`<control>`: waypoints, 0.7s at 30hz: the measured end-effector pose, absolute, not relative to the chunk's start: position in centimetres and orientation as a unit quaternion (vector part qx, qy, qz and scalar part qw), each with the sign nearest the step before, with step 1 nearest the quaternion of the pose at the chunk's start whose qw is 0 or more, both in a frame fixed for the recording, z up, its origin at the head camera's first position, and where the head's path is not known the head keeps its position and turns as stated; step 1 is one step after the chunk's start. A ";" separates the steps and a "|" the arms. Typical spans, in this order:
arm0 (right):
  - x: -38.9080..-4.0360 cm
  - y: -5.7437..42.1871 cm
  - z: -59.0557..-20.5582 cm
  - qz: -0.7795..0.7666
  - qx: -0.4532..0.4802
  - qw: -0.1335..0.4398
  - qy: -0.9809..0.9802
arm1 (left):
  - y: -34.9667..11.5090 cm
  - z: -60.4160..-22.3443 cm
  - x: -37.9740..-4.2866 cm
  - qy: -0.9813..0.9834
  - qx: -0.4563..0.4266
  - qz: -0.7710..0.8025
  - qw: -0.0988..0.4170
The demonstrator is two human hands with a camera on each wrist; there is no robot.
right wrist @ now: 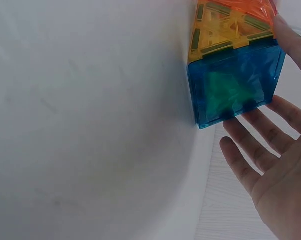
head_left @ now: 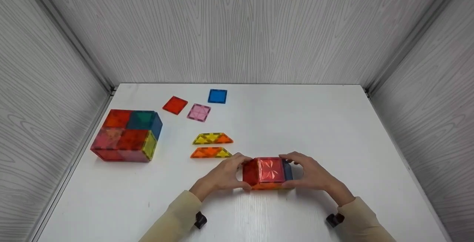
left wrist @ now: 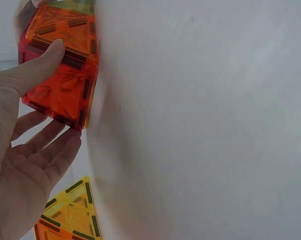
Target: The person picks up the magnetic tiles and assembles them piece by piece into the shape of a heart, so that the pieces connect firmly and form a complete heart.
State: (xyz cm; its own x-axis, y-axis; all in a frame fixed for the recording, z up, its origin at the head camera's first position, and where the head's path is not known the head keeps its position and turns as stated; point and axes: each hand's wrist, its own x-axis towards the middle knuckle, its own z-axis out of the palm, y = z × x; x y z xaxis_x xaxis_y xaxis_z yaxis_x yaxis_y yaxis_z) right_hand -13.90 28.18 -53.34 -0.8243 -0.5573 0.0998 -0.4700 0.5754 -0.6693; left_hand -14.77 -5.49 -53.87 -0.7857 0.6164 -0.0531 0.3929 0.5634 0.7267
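A small block of translucent magnetic tiles (head_left: 271,170) sits on the white table in front of me, its top face red and its sides sloping. My left hand (head_left: 226,173) holds its left end, thumb on the near side and fingers at the far side. In the left wrist view that end shows a red tile (left wrist: 58,97) beside an orange one (left wrist: 65,32). At the other end, my right hand (head_left: 310,171) grips the block with thumb and fingers. A blue end tile (right wrist: 235,80) faces the right palm, below a yellow triangle tile (right wrist: 225,27).
A larger tile box (head_left: 127,134) stands at the left. Two flat yellow-and-orange tile strips (head_left: 212,138) lie near my left hand. Farther back are loose square tiles: red (head_left: 175,105), pink (head_left: 199,112) and blue (head_left: 217,96). Grey wood-grain panels (head_left: 237,31) enclose the table.
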 end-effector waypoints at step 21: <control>-13.7 28.3 -53.5 -0.405 -0.189 0.083 0.891 | -5.4 -53.5 -13.3 0.876 0.344 0.327 0.087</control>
